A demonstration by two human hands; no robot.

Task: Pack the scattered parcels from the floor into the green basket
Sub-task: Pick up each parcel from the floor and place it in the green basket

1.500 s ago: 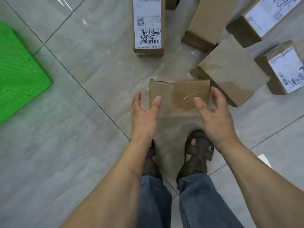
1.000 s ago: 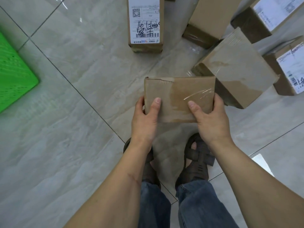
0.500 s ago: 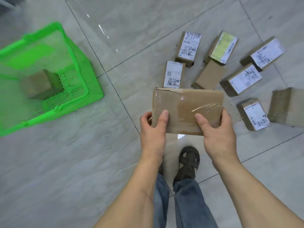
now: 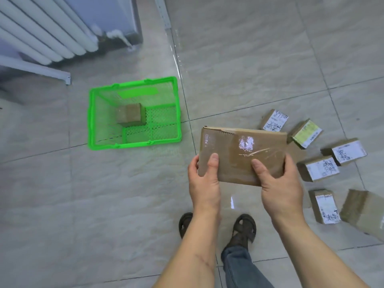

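No text can be read with certainty. Five parcels on the floor at the right carry labels: the far one [image 4: 275, 120] has a white label with black handwritten scrawl, its right neighbour [image 4: 307, 133] a yellowish label, and three nearer ones [image 4: 349, 152] [image 4: 323, 169] [image 4: 326, 206] white labels with dark marks, possibly handwriting and barcodes, too blurred to decipher. The held box [image 4: 241, 154] shows only glossy tape.
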